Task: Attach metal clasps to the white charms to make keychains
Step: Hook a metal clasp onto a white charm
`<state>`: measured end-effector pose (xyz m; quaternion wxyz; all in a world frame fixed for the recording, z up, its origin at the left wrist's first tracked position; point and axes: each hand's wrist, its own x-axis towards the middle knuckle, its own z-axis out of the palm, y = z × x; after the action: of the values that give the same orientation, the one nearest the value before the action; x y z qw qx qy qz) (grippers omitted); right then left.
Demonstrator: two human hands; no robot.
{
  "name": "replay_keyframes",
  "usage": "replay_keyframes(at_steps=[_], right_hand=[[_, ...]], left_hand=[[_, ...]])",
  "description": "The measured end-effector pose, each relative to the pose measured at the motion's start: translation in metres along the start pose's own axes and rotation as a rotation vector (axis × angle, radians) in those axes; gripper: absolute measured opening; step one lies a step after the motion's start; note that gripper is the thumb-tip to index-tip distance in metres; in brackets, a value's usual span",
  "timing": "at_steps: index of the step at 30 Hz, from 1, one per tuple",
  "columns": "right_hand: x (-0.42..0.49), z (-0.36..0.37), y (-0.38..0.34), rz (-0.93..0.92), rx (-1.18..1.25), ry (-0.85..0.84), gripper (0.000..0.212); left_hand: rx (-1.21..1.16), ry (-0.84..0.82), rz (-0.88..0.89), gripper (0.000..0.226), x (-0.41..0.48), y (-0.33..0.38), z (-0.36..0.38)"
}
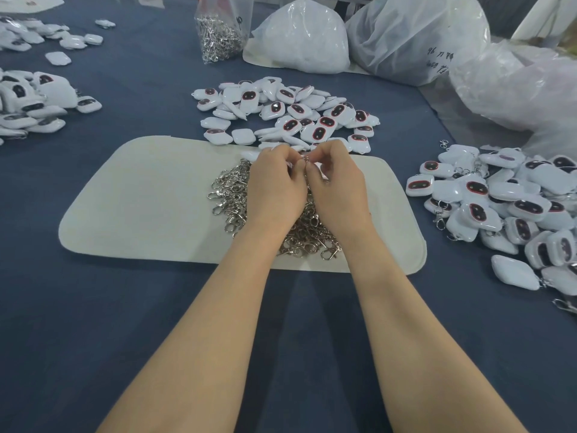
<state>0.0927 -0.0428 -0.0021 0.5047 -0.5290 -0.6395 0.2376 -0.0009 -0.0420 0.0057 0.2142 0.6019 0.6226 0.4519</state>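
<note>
My left hand point(274, 185) and right hand point(335, 189) meet knuckles-up, fingers curled, pinching a metal clasp point(306, 157) between them; loose clasps point(229, 195) lie beneath, white charms point(290, 110) beyond.

One wide-angle camera, worn on the person's head, looks forward and steeply down at the blue tabletop point(93, 307). It sits close: both forearms point(218, 323) enter from the bottom edge and reach the cream mat point(140, 198), which fills mid-frame. Beyond the mat the view ends at clear plastic bags point(406, 42); left and right of it, the edges cut heaps of white charms point(487, 195).
</note>
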Motion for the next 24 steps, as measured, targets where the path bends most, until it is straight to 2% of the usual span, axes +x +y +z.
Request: replay_keyframes(at_steps=[17,24], right_hand=[[-0.0002,0.0011,0.0003,-0.002,-0.024,0.006,0.015],[0.0001,0.0004,0.0017,-0.065,-0.082,0.046,0.017]], left_hand=[[0.017,0.011,0.028,0.013,0.0013,-0.0028,-0.0006],[0.01,-0.026,0.061,0.011,0.0019,-0.0035,-0.0018]])
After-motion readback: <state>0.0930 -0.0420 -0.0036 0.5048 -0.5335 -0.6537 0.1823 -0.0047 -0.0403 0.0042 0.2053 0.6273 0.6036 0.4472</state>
